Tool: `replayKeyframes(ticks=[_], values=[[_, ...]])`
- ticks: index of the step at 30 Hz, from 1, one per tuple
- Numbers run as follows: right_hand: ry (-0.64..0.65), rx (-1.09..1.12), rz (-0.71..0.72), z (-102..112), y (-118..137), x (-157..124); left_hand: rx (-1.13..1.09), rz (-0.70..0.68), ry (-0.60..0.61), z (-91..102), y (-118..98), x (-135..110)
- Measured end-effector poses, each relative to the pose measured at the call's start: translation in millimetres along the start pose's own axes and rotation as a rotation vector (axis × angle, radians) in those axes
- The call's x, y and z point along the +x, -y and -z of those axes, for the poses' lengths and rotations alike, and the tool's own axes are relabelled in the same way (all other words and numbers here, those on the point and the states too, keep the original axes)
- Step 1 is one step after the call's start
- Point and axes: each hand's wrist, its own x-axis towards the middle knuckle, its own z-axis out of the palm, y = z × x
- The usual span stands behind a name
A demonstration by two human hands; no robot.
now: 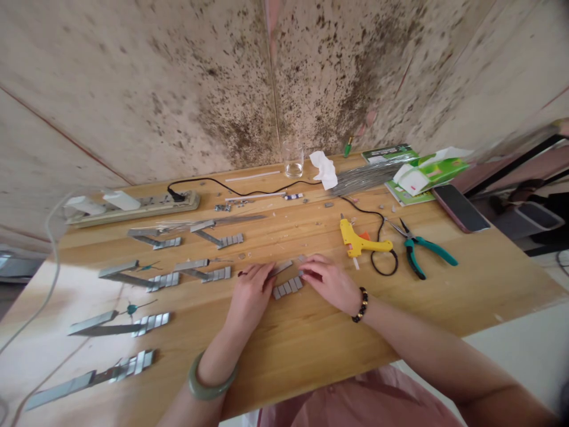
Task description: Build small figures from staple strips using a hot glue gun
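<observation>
Working remotely, I judged that the segmented row of flat silver-grey blocks (288, 288), just below the frame's centre, needed light, even steadying, the left hand (252, 286) curling beside a thin grey strip (283, 268), the right hand (331, 283) at the row's right end, either's finger clamping impossible to tell.

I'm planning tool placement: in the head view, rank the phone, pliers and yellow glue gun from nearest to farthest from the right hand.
From the right hand:
1. Yellow glue gun, beyond it, rightward.
2. Pliers, farther right.
3. Phone, far right, past the pliers.
</observation>
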Motion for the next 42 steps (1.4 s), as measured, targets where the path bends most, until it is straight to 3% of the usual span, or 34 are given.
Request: replayKeyframes(ticks=[16,24,33,38,42], values=[[0.054,-0.19,-0.069,3.0,-2.9,-0.7,0.095,-0.034,0.006,7.3,-4.1,-0.4],[0.056,-0.131,-0.005,0.5,-1.7,-1.6,0.105,-0.05,0.056,2.6,-0.7,-0.2],[-0.076,0.019,-0.027,11.3,5.5,4.0,0.092,-0.065,0.04,0.0,3.9,4.0],[-0.125,0.061,-0.041,27.5,14.1,3.1,0.059,-0.064,-0.01,-0.1,3.1,3.6],[-0.113,-0.142,-0.021,59.5,16.6,-0.9,-0.016,-0.063,-0.036,1.8,2.9,3.5]])
